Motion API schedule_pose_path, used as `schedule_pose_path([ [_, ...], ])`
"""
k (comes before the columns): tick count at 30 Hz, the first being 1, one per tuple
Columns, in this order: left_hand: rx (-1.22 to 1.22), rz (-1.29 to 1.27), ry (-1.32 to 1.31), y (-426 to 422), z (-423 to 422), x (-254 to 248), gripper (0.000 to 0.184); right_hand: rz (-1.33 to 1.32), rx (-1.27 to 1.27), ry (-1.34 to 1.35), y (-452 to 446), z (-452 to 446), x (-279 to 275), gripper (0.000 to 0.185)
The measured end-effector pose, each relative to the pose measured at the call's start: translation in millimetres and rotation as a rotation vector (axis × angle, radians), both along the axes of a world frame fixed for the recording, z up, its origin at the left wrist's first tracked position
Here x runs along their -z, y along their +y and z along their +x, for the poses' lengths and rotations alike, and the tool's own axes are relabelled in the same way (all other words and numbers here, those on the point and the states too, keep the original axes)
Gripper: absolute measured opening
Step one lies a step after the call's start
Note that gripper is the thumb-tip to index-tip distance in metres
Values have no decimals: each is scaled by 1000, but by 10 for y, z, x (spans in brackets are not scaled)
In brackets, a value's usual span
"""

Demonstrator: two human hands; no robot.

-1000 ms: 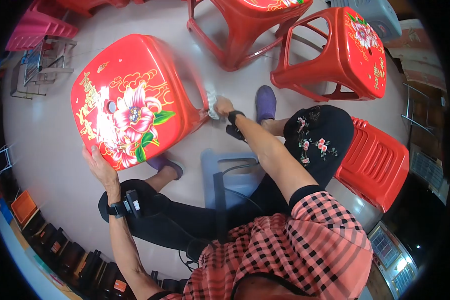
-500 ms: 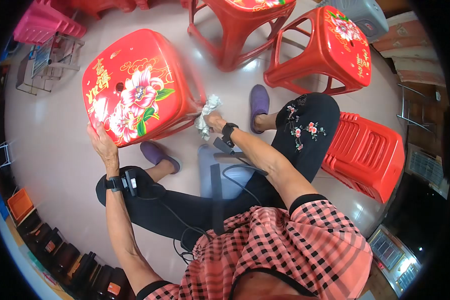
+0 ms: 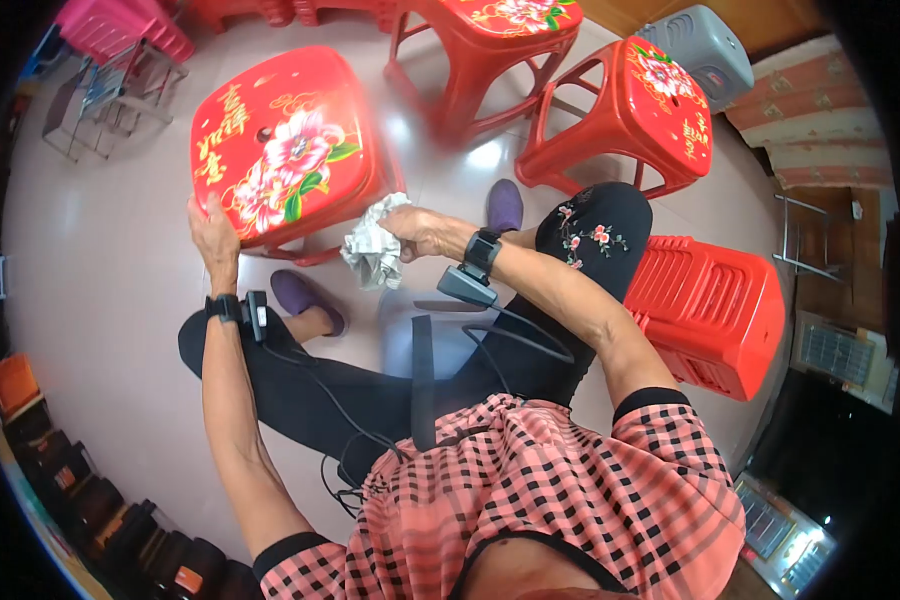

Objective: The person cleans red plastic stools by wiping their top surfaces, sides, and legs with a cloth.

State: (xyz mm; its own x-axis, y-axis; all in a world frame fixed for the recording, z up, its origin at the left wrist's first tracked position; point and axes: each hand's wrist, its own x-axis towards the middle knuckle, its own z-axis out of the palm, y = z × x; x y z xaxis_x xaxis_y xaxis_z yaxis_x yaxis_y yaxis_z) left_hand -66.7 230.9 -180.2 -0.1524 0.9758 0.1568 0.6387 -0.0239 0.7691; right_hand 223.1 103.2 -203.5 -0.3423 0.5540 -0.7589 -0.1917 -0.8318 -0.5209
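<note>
A red plastic stool (image 3: 232,150) with a flower-printed seat stands in front of me. My left hand (image 3: 215,232) grips the near left edge of its seat, fingers over the rim. In my right hand (image 3: 417,232) is a crumpled whitish cloth (image 3: 373,250), held close to the stool's right side near its legs. Whether the cloth touches the stool I cannot tell. Both wrists wear black straps with small cabled boxes.
Two more flowered red stools (image 3: 460,70) (image 3: 625,125) stand ahead and to the right. A stack of red stools (image 3: 710,310) is by my right knee. A grey stool (image 3: 705,55) and a pink plastic stack (image 3: 125,25) are farther back. Dark items line the lower left.
My right hand and the cloth have moved left and nearer to me, away from the stool's right legs. The left hand stays on the seat edge. The view has shifted slightly.
</note>
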Motion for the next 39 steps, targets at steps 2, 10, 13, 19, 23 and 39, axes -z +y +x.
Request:
schedule_pose_path([
  [2, -14, -27, 24, -26, 19, -41, 40, 49, 20, 52, 22, -72, -229, 19],
  [10, -15, -35, 39, 34, -31, 14, 40, 519, 12, -9, 247, -309, -1043, 18],
  [13, -12, -24, 27, 57, -55, 39, 42, 931, -46, -361, 484, -220, -1435, 26],
  [19, -104, -3, 245, -22, 32, -59, 49, 1113, -136, -717, 856, -500, -1002, 40],
  [23, 12, 263, 290, -286, 108, -449, 53, 1256, -92, -695, 828, -656, -1062, 36],
  [39, 538, 228, 539, -525, 356, -576, 49, 1412, 118, -878, 1044, -403, -796, 18],
])
